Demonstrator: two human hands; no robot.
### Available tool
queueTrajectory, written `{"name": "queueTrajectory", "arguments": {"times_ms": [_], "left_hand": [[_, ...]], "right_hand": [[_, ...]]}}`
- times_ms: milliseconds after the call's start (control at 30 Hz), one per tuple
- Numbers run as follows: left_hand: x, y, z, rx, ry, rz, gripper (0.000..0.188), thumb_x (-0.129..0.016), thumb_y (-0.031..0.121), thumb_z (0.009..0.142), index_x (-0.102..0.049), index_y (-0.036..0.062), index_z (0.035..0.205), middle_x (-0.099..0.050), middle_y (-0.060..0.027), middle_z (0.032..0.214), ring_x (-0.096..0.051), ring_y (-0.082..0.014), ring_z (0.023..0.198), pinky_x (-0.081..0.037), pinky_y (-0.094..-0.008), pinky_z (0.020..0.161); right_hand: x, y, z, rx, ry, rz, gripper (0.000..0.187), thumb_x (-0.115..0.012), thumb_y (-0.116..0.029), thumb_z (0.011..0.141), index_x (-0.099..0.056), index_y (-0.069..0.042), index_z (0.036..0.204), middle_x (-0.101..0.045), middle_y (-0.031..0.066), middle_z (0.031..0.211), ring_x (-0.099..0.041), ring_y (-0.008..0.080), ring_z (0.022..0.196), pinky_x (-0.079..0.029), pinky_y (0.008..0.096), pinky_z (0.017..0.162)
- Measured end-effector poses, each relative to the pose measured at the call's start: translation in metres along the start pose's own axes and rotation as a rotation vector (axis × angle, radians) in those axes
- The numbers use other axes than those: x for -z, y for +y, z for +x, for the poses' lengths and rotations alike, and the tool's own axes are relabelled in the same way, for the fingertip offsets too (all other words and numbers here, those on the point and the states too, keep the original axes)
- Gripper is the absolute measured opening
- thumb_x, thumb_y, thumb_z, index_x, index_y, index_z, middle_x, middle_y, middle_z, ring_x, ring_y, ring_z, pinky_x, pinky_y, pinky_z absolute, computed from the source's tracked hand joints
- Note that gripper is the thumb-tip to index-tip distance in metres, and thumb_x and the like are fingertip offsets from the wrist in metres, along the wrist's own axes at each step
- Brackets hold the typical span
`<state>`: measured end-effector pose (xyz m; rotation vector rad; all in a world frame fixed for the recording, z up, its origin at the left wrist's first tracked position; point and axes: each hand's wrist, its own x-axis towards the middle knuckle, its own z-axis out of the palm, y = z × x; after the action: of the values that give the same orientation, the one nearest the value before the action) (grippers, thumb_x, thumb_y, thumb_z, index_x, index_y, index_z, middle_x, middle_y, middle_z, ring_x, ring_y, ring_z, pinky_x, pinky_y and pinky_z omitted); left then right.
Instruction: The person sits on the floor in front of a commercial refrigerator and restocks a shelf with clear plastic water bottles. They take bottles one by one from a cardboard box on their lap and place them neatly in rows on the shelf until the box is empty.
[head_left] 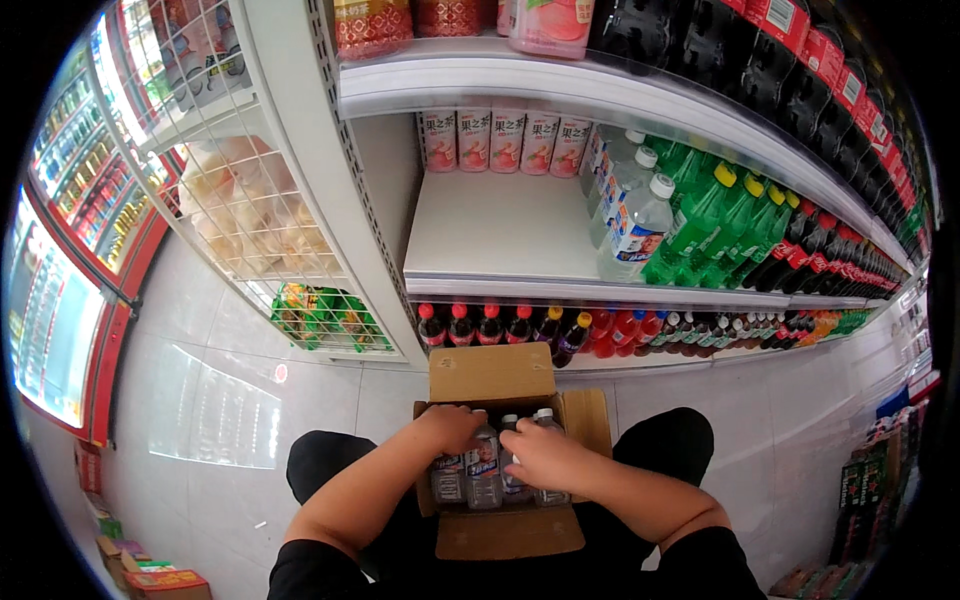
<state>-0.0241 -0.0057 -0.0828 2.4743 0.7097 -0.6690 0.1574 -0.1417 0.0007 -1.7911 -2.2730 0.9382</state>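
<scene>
We lean over an open cardboard box (492, 374) — our left hand (450, 428) part-curled at the tops of clear bottles (485, 475) standing inside it, our right hand (545, 458) half-bent over others, whether either grips one we cannot tell — with a white shelf (500, 230) beyond the box.
</scene>
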Motion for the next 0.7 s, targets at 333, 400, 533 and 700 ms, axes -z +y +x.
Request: {"name": "queueTrajectory", "arguments": {"times_ms": [333,400,533,700], "left_hand": [[0.002,0.007,0.004,-0.012,-0.021,0.086,0.06,-0.066,0.054,0.092,-0.057,0.0152,0.137,-0.067,-0.0175,0.128,-0.066,-0.037,0.118,-0.055,-0.0511,0.094],[0.002,0.007,-0.001,-0.03,-0.009,0.076,0.059,-0.066,0.053,0.092,-0.057,0.015,0.137,-0.067,-0.0172,0.128,-0.066,-0.0367,0.118,-0.055,-0.0508,0.094],[-0.005,-0.002,0.002,-0.061,-0.018,0.074,0.06,-0.065,0.053,0.093,-0.057,0.0141,0.138,-0.067,-0.0171,0.128,-0.066,-0.0363,0.118,-0.055,-0.0509,0.093],[-0.001,-0.001,-0.001,-0.032,-0.003,0.063,0.056,-0.067,0.05,0.093,-0.059,0.0122,0.134,-0.067,-0.0173,0.126,-0.067,-0.0358,0.117,-0.055,-0.0516,0.092]], "right_hand": [[0.061,-0.016,-0.008,0.027,-0.021,0.095,0.026,-0.073,-0.015,0.081,-0.06,0.0,0.096,-0.061,0.0212,0.101,-0.063,0.0423,0.101,-0.052,0.0505,0.085],[0.097,-0.028,-0.019,0.06,0.157,0.119,0.024,-0.074,-0.017,0.081,-0.06,-0.002,0.093,-0.059,0.018,0.096,-0.062,0.0398,0.094,-0.051,0.048,0.08],[0.177,-0.053,-0.027,0.14,0.564,-0.07,0.022,-0.077,-0.014,0.079,-0.062,-0.004,0.091,-0.06,0.0161,0.093,-0.062,0.0368,0.083,-0.051,0.0433,0.075],[0.276,-0.037,0.028,0.198,0.631,-0.233,0.02,-0.074,-0.011,0.08,-0.061,-0.002,0.093,-0.065,0.0143,0.089,-0.064,0.0335,0.086,-0.051,0.0409,0.078]]}}
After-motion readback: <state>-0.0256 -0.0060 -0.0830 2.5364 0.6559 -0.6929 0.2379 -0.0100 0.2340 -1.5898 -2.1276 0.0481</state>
